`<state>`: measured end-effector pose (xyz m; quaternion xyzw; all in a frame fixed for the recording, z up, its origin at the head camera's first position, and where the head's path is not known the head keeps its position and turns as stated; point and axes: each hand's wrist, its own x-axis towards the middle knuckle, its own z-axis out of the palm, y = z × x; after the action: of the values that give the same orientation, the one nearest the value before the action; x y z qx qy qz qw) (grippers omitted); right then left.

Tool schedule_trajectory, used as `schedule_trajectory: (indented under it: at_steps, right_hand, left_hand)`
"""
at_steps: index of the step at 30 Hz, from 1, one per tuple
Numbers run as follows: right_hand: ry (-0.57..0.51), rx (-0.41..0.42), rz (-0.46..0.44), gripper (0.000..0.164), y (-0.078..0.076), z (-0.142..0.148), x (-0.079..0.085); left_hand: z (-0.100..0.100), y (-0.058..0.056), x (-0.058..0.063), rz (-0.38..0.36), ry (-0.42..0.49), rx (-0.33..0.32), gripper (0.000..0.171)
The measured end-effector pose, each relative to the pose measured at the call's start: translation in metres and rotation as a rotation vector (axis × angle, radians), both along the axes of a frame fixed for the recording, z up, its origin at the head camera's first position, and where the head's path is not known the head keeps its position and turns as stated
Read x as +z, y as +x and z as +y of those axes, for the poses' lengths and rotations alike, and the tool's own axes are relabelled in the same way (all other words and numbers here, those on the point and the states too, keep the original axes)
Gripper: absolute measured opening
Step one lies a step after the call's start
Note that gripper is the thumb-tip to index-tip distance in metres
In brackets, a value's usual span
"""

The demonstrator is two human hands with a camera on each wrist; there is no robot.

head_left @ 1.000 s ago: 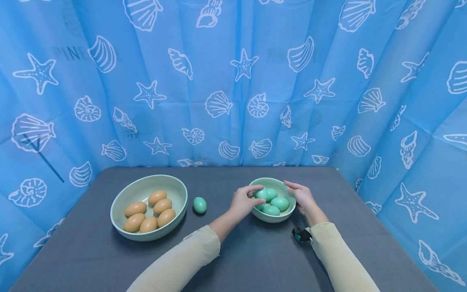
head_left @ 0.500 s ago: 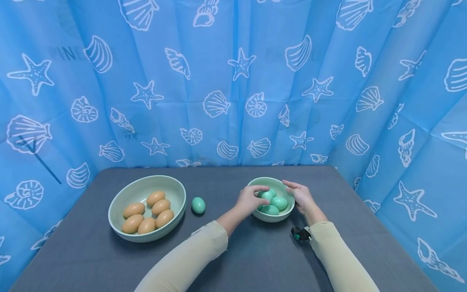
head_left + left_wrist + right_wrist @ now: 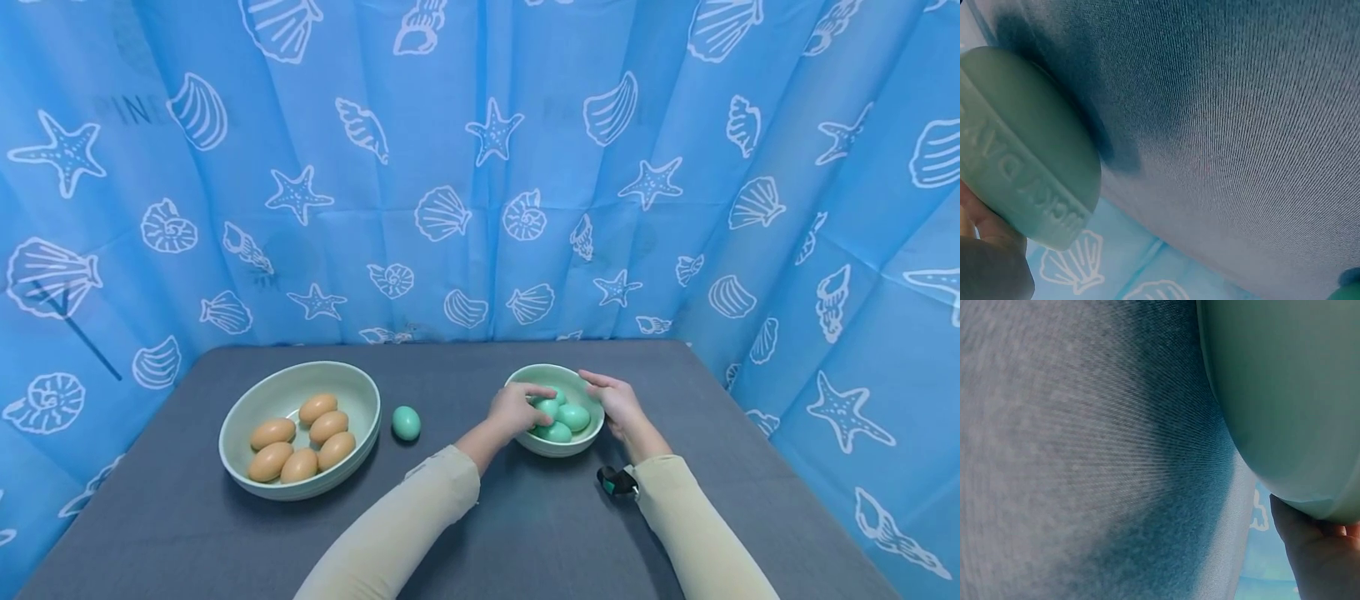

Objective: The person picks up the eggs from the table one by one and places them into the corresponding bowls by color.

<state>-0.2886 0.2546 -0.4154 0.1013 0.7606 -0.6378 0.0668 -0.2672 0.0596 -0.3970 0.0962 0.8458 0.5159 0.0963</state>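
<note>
My left hand (image 3: 513, 410) reaches over the near-left rim of a small pale green bowl (image 3: 555, 450), thumb and index finger around a green egg (image 3: 548, 407) inside it. Several other green eggs (image 3: 573, 417) lie in the same bowl. At the bowl's right side, my right hand (image 3: 624, 412) grips the wall, with the thumb by the rim. In the left wrist view the bowl's outer wall (image 3: 1029, 137) shows raised lettering, and the egg is out of sight there. In the right wrist view fingers (image 3: 1310, 544) hold against the bowl's wall (image 3: 1291, 394).
A larger pale green bowl (image 3: 300, 490) on the left holds several brown eggs (image 3: 328, 427). One green egg (image 3: 406, 423) lies on the grey table (image 3: 525, 533) between the bowls. A small black-and-green item (image 3: 617, 481) hangs at the right cuff. A blue shell-print curtain (image 3: 450, 275) stands behind.
My left hand has moved slightly right and lower into the small bowl, bringing the green egg down among the others. The right hand keeps its hold; the head view has shifted slightly.
</note>
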Motion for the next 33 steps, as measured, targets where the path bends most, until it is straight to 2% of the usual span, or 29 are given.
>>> schedule_trajectory:
  at_steps: [10,15,19,25,33]
  right_hand:
    - [-0.016,0.010,-0.004,0.046,0.001,0.001,0.002]
    - [-0.015,0.002,-0.010,0.045,0.002,0.000,0.001]
    - [-0.014,-0.005,-0.011,0.045,0.001,0.001,0.001]
    - [-0.012,-0.007,-0.021,0.045,0.001,0.001,0.001]
    - [0.045,0.002,-0.038,0.046,0.002,0.003,0.002]
  left_hand:
    - [-0.001,0.001,0.002,-0.003,-0.005,-0.011,0.040]
    - [-0.004,0.005,0.000,-0.027,0.072,0.019,0.038]
    - [-0.011,0.012,-0.001,-0.009,0.136,0.021,0.038]
    - [-0.036,0.026,0.000,0.066,0.185,-0.002,0.038]
    - [-0.082,0.039,0.004,0.162,0.174,0.013,0.039]
